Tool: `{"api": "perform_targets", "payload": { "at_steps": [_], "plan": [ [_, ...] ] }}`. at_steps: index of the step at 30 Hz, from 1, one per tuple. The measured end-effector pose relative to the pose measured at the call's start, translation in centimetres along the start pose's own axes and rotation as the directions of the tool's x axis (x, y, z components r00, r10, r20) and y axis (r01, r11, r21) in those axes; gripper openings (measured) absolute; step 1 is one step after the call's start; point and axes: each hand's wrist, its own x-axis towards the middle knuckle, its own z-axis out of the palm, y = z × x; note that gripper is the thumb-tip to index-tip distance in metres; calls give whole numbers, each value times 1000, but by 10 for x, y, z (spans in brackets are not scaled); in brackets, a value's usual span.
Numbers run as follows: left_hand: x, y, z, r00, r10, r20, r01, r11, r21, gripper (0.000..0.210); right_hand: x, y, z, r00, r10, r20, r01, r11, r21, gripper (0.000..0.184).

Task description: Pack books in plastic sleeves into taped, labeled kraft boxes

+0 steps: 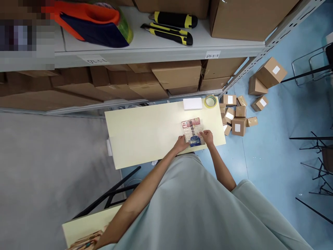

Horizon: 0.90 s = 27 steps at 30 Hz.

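A thin book (pixel 193 131) with a pale cover, a red band along its top, dark Chinese characters and a blue picture rests near the front edge of the cream table (pixel 140 135). My left hand (pixel 181 143) grips its lower left edge. On the opposite side, my right hand (pixel 207 137) pinches the right edge between thumb and fingers. Just beyond the book lie a white box-shaped block (pixel 192 103) and a roll of yellowish tape (pixel 210 101).
Shelving holds cardboard boxes (pixel 179 74), two utility knives (pixel 171 33) and an orange-and-blue tool (pixel 91 22). Several small cartons (pixel 238 125) sit on the blue floor at right. A second table (pixel 91 218) stands at lower left with printed items (pixel 85 241) on it.
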Motion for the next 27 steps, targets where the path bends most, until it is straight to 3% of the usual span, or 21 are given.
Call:
{"api": "perform_targets", "payload": {
  "at_steps": [6, 10, 13, 16, 20, 24, 25, 27],
  "plan": [
    [-13, 3, 4, 1000, 14, -21, -16, 994, -111, 70, -15, -13, -19, 999, -32, 11, 32, 999, 24, 25],
    [-27, 13, 0, 998, 62, -31, -67, 981, -180, 66, -37, -27, -33, 994, -103, -36, 103, 995, -17, 26],
    [-39, 27, -11, 985, 169, -40, -173, 936, -305, 59, -62, -42, -26, 977, -202, -62, 198, 978, -59, 27],
    [-52, 39, -25, 969, 234, -79, -244, 859, -449, 58, -90, -57, -4, 952, -307, -11, 305, 950, -69, 27],
    [-62, 35, -44, 978, 91, -187, -168, 877, -451, 50, -113, -68, 32, 915, -380, 133, 385, 923, -12, 27],
    [-60, 7, -59, 955, -53, -291, -54, 935, -350, 38, -103, -66, 47, 841, -408, 355, 393, 912, 119, 22],
    [-57, -2, -62, 947, -83, -310, -21, 947, -319, 36, -96, -64, 48, 843, -390, 371, 376, 920, 112, 20],
    [-52, -18, -67, 928, -142, -343, 46, 961, -274, 34, -80, -60, 47, 891, -299, 340, 308, 951, 29, 16]
  ]
}}
